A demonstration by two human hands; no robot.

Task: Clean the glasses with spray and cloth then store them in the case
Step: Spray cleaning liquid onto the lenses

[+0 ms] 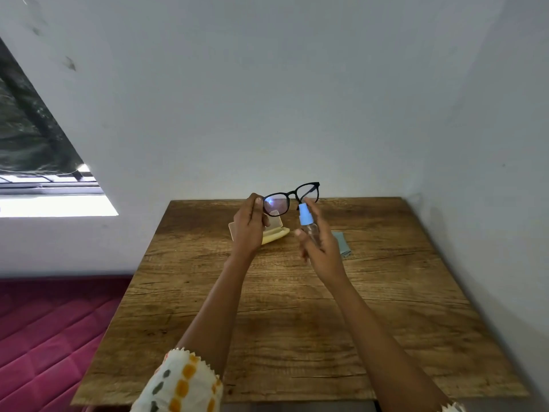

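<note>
We hold the black-framed glasses raised above the far edge of the wooden counter, our left hand closed on one end of the frame. Our right hand is wrapped around the clear spray bottle, its blue nozzle just beside the lenses. The open yellow case and grey cloth lie on the counter behind the hands.

One glasses, one spray bottle, one cloth, seemingly one case
</note>
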